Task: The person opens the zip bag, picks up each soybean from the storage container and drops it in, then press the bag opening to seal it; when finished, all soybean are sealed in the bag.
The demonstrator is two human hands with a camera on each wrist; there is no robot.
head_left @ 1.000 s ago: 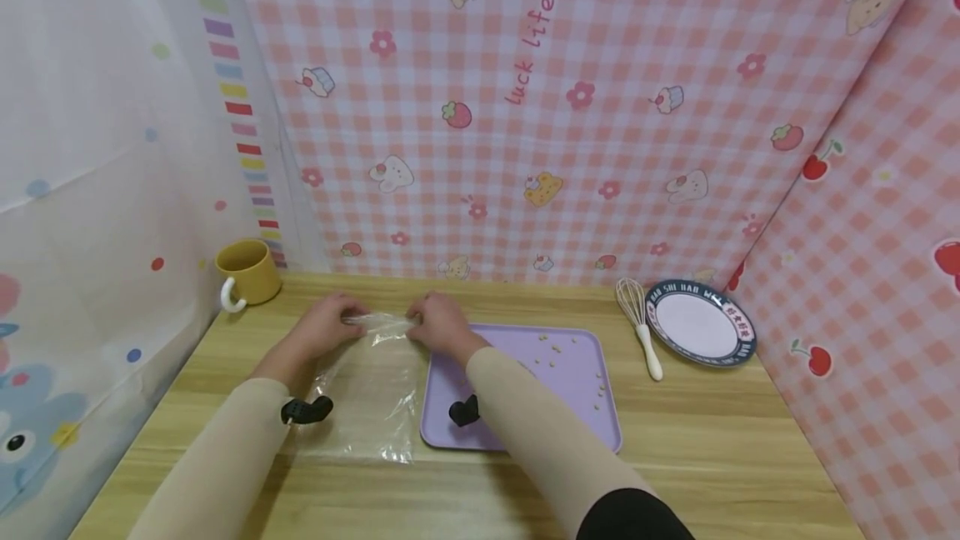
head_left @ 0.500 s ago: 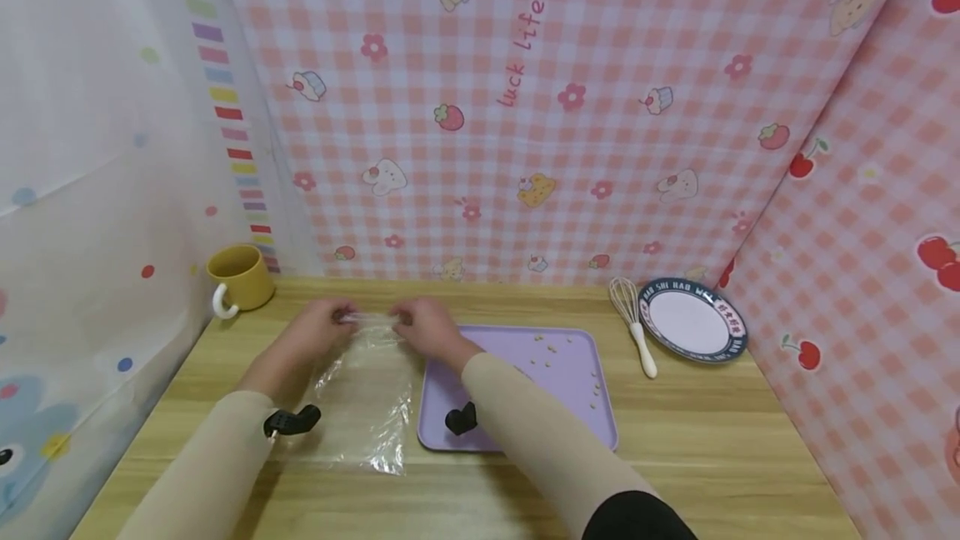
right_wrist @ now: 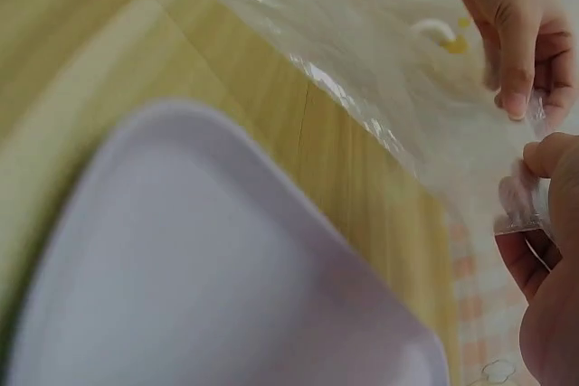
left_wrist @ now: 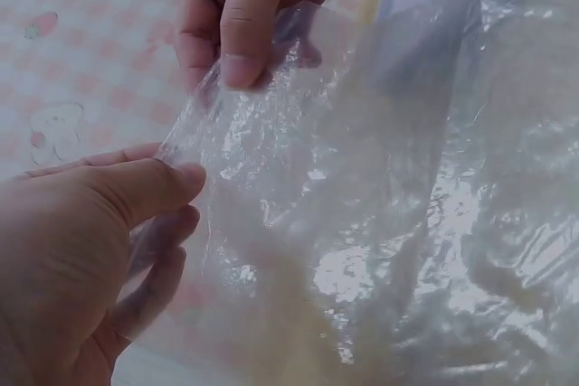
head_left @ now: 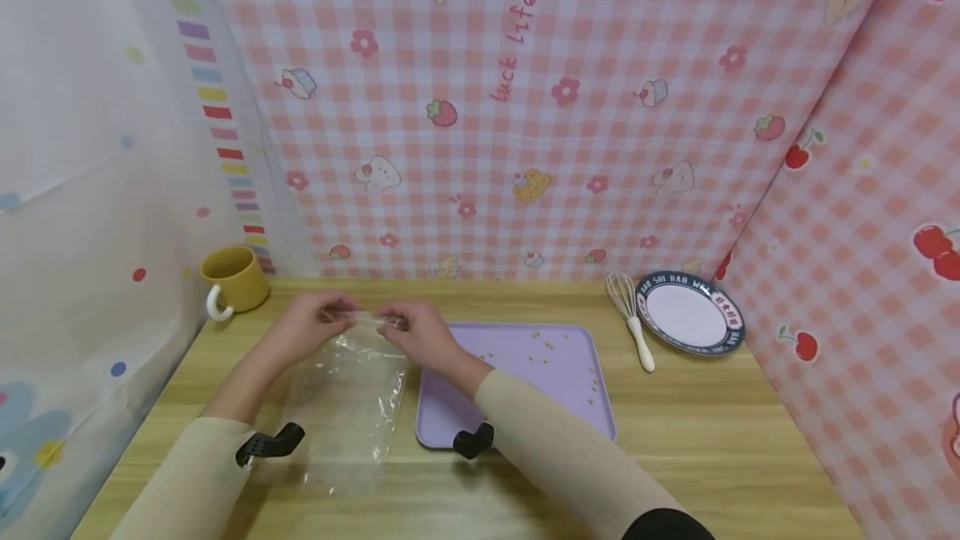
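A clear plastic bag [head_left: 348,415] hangs by its top edge from both hands, its lower part spread down over the wooden table left of the tray. My left hand [head_left: 311,325] pinches the left part of that edge between thumb and fingers. A short way to the right, my right hand [head_left: 423,338] pinches the same edge. The left wrist view shows the crinkled film [left_wrist: 362,223] stretching away from both thumbs. From the right wrist side, the bag [right_wrist: 380,88] slants past the tray's corner with nothing visible inside.
A lilac tray [head_left: 562,386] with several small yellowish pieces lies right of the bag, partly under my right forearm. A yellow mug [head_left: 240,280] stands back left. At the back right are a whisk [head_left: 632,319] and a dark-rimmed plate [head_left: 688,315].
Both hands keep hold of the bag's top edge and have shifted slightly left, with the right hand closer to the left. The bag's bottom has moved left and nearer me.
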